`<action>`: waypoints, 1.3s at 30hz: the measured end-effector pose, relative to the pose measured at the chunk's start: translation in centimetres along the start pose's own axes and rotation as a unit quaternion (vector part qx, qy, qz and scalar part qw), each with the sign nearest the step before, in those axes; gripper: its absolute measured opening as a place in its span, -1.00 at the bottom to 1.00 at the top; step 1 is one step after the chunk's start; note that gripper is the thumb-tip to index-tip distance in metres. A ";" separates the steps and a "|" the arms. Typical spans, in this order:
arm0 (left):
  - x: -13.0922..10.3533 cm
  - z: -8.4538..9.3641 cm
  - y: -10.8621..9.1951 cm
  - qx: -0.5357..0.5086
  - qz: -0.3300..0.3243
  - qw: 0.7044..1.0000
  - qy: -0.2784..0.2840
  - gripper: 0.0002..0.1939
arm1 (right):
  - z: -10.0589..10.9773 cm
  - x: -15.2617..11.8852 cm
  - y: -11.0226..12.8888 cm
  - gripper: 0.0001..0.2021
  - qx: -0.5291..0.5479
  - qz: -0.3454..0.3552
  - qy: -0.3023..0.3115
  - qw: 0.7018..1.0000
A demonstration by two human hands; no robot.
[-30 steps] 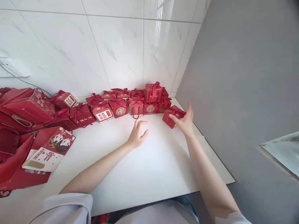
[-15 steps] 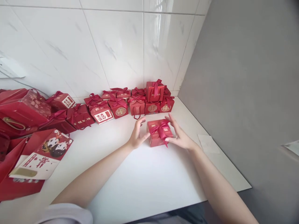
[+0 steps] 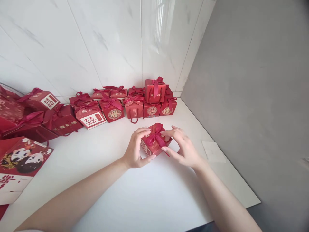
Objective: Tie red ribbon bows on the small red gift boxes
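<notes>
A small red gift box (image 3: 151,149) with a dark-red ribbon bow (image 3: 156,137) on its lid sits on the white table in front of me. My left hand (image 3: 136,149) curls round the box's left side, fingertips by the top edge and thumb at the front lower edge. At the right, my right hand (image 3: 182,146) has its thumb and index finger on the bow, one by a hanging ribbon end and the other by a loop. Its remaining fingers bend over the box's right side and are partly hidden.
Several red gift boxes (image 3: 114,112) with ribbons line the wall, one box (image 3: 154,91) stacked on top. A red-and-white bag (image 3: 24,164) with cartoon figures lies at left. A pale paper sheet (image 3: 213,151) is by the grey partition (image 3: 253,96) on the right.
My view has shifted right. The gift box is turned and tilts differently in view. My left hand has closed in on its side, and my right fingers have come onto the bow.
</notes>
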State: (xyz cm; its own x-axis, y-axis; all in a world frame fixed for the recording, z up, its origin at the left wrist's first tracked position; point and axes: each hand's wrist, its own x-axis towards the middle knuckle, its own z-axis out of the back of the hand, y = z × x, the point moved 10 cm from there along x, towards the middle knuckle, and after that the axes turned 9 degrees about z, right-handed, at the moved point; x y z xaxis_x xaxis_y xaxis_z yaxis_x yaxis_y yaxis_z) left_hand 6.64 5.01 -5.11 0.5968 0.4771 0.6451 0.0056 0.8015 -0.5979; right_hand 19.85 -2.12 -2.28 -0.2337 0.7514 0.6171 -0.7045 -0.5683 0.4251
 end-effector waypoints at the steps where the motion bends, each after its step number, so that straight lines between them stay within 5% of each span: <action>1: 0.0 0.0 -0.2 0.014 -0.008 1.000 0.002 -0.17 | -0.1 0.1 0.2 -0.64 0.006 -0.001 0.011 1.000; 7: 0.2 -0.1 -1.0 0.092 -0.035 0.995 0.009 -0.27 | -0.5 0.3 0.7 -0.78 0.051 -0.013 0.044 0.998; 15: 0.0 0.2 -1.1 0.048 -0.044 0.998 0.014 -0.40 | -0.9 0.7 1.5 -0.87 0.176 -0.007 0.039 0.984; 22: 0.9 1.0 1.5 -0.122 0.120 0.985 0.001 -0.62 | -0.2 0.4 1.3 -0.89 0.292 0.002 0.047 0.955; 24: 1.8 0.8 1.7 -0.138 0.160 0.976 0.050 -0.81 | 0.7 0.0 -0.3 -0.84 0.303 -0.041 0.000 0.952; 27: 2.6 0.0 1.7 -0.196 0.209 0.942 0.174 -0.83 | 2.3 -0.9 -3.4 -0.82 0.287 -0.120 -0.105 0.945; 31: 3.0 0.3 1.3 -0.244 0.247 0.898 0.272 -0.78 | 1.1 -1.4 -5.0 -0.71 0.293 -0.185 -0.096 0.933; 36: 4.7 2.8 0.6 -0.092 0.190 0.954 0.212 -0.84 | -1.8 -1.2 -3.7 -0.73 0.323 -0.197 0.009 0.925; 39: 5.2 3.3 0.7 -0.008 0.198 0.962 0.189 -0.85 | -2.7 -1.2 -3.2 -0.76 0.346 -0.205 0.031 0.915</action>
State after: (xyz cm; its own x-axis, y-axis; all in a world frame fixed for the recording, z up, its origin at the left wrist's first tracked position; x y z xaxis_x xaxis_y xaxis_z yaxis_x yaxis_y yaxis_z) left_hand 7.04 9.28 -0.63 0.8034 0.5767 0.1481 -0.2721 0.5769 -0.7702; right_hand 20.55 -0.32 -6.20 -0.0974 0.9545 0.2818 -0.1532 -0.2941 0.9434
